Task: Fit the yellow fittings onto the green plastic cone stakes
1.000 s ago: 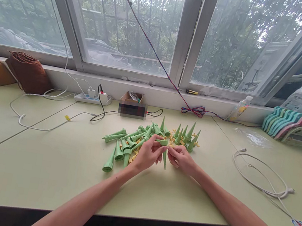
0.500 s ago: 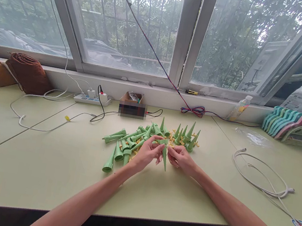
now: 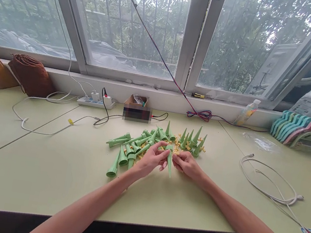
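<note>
Broad barred windows (image 3: 123, 21) look out on greenery, and beneath them runs a pale yellow-green tabletop (image 3: 44, 181). From the head view, the only one, I see the person's two hands at work over its middle. The left hand (image 3: 151, 159) has a green cone (image 3: 169, 163) between thumb and fingers, its point hanging downward, above the table's near half. The right hand (image 3: 189, 164) is closed at the fingertips, pinching what looks like a small yellow piece (image 3: 178, 152) just beside the cone's wide end; whether the two are joined, I can't tell.

Beyond the right hand, a small cluster of upright cones (image 3: 195, 138) stands with yellow arms (image 3: 202, 149) at the bases; I'd take those as done. To the left, a larger heap of loose cones (image 3: 112, 169) lies jumbled, so by my reckoning most of the work is left.
</note>
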A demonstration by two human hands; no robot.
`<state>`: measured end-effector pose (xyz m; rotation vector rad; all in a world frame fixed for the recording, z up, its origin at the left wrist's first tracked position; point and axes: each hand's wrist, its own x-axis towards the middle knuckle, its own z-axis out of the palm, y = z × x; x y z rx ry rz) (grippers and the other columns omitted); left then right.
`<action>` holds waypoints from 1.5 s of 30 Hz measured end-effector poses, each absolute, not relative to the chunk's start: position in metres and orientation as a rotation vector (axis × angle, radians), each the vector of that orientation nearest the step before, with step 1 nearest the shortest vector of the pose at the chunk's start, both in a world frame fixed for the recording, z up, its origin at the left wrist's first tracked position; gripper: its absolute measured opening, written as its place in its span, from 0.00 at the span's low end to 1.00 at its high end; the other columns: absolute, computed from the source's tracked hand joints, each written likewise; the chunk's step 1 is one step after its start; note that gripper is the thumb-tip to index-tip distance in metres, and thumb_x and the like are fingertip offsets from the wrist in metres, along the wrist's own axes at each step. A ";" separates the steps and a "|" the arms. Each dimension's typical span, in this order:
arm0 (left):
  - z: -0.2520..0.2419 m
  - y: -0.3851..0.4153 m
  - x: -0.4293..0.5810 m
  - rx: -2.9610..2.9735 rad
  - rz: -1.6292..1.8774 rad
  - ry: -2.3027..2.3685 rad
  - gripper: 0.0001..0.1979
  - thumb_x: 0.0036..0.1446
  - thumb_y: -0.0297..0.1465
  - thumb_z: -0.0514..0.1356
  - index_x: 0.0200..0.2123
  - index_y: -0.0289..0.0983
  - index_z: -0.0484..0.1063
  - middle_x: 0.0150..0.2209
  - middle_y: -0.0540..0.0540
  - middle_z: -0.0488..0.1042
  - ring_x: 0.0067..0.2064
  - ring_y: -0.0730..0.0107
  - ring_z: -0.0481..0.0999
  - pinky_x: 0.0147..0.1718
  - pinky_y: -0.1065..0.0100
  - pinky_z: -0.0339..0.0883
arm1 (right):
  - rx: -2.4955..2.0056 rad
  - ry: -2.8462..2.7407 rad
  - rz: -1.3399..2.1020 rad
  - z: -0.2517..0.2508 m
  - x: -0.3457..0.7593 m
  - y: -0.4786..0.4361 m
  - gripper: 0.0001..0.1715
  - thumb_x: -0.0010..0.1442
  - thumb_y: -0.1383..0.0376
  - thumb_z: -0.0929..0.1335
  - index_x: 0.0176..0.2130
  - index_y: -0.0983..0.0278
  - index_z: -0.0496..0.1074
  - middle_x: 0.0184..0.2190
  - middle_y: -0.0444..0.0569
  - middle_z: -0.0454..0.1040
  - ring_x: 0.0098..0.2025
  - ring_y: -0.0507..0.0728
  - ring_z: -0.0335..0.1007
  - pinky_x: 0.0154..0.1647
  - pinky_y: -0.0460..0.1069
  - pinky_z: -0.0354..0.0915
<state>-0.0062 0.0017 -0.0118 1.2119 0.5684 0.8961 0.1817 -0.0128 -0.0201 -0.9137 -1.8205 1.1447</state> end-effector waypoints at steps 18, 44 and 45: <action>-0.006 -0.006 -0.002 1.157 0.940 0.612 0.24 0.50 0.45 0.70 0.42 0.39 0.64 0.17 0.60 0.65 0.15 0.80 0.63 0.14 0.78 0.56 | -0.869 -1.717 1.398 -0.026 0.182 -0.009 0.34 0.63 0.43 0.65 0.19 0.63 0.59 0.12 0.37 0.53 0.15 0.45 0.43 0.17 0.45 0.41; -0.009 -0.002 -0.004 1.173 0.898 0.640 0.26 0.48 0.45 0.70 0.44 0.37 0.68 0.17 0.58 0.66 0.16 0.79 0.64 0.15 0.77 0.57 | -0.901 -1.764 1.395 -0.033 0.183 -0.006 0.34 0.63 0.42 0.64 0.20 0.63 0.60 0.13 0.36 0.51 0.15 0.46 0.41 0.17 0.46 0.39; -0.009 -0.001 -0.006 1.122 0.862 0.630 0.26 0.47 0.44 0.71 0.43 0.37 0.67 0.17 0.58 0.65 0.16 0.80 0.63 0.15 0.78 0.56 | -0.917 -1.804 1.353 -0.035 0.183 -0.006 0.33 0.64 0.42 0.63 0.20 0.63 0.61 0.13 0.36 0.51 0.16 0.46 0.41 0.17 0.46 0.39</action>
